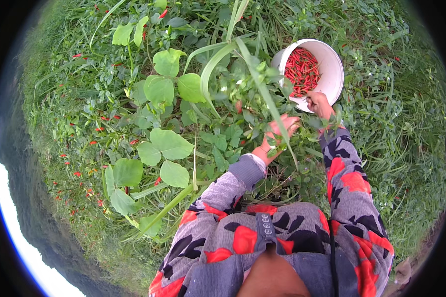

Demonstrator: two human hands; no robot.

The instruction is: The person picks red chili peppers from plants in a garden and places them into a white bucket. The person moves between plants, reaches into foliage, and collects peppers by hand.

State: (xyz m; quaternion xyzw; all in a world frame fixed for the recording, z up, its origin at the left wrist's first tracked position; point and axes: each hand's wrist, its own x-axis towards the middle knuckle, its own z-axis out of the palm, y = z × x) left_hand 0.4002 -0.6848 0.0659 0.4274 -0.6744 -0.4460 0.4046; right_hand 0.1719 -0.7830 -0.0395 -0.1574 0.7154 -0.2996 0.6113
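A white plastic bucket (329,70) leans in the greenery ahead of me on the right. Inside it lies a heap of picked red chili peppers (301,70). My right hand (318,104) is at the bucket's near rim with its fingers curled; whether they grip anything is too small to tell. Just left of it and nearer to me, my left hand (282,128) reaches in among chili plant leaves (249,115). Leaves and a long grass blade (265,94) cover part of that hand, so its grasp is unclear.
Broad-leaved weeds (160,91) and tall grass stand on the left. Red chilies (78,173) hang on plants farther left. Dense green plants (394,92) with small white flowers surround the bucket's right side. A wooded slope (22,208) rises at the far left edge.
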